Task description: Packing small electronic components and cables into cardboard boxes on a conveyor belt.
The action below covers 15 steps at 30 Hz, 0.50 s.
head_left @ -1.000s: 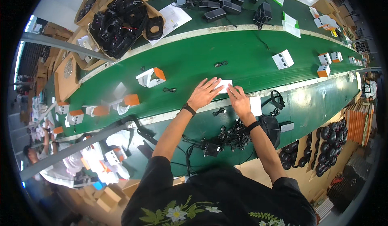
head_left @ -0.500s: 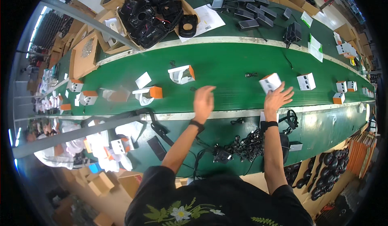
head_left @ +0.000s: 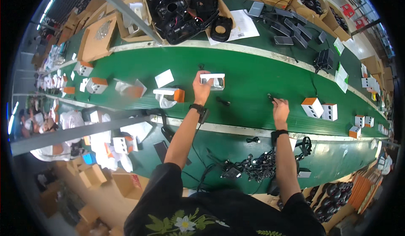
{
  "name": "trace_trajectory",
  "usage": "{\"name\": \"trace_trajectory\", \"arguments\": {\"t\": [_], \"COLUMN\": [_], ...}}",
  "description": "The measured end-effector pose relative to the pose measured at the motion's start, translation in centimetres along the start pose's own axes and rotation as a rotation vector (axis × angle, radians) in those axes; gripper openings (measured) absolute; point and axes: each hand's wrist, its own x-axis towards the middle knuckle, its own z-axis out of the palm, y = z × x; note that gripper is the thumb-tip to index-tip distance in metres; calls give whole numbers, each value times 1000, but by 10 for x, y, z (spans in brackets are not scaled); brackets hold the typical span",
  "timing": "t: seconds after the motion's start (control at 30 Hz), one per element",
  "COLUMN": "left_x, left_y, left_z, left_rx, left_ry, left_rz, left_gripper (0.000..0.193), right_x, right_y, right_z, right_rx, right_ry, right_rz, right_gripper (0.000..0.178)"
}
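Observation:
My left hand (head_left: 201, 89) is closed around the near left side of an open white-and-orange box (head_left: 218, 75), whose white inner part shows. Between the fingertips of my right hand (head_left: 281, 110) is a short bundled black cable (head_left: 271, 97), held just above the green belt (head_left: 249, 86). Another bundled black cable (head_left: 222, 101) lies on the belt between my hands. To the right of my right hand stand two closed boxes, a nearer white-and-orange box (head_left: 312, 107) and its neighbour (head_left: 329, 112), touching or almost so.
Left of my left hand are another open box (head_left: 179, 95) and a white card (head_left: 164, 78). A heap of black cables (head_left: 259, 166) lies on the near ledge. Across the belt stand a carton of black plastic parts (head_left: 185, 14) and several grey power bricks (head_left: 291, 27). A metal bar (head_left: 84, 131) crosses at left.
My right hand has let go of a white box beside another and now pinches a cable. My left hand has reached forward and taken hold of the open box. The view has shifted.

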Motion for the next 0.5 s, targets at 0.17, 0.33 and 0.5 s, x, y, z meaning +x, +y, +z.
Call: {"name": "trace_trajectory", "arguments": {"t": [0.17, 0.33, 0.5], "left_x": [-29, -51, -55], "left_y": [-6, 8, 10], "left_z": [10, 28, 22], "left_rx": [39, 92, 97], "left_ry": [43, -67, -190], "left_rz": [73, 43, -2], "left_gripper": [24, 31, 42], "right_x": [-36, -6, 4], "right_y": [-192, -250, -239], "right_z": [-54, -35, 1], "right_rx": [527, 329, -24], "right_ry": [127, 203, 265], "right_rz": [-380, -455, -495], "right_gripper": [23, 20, 21]}}
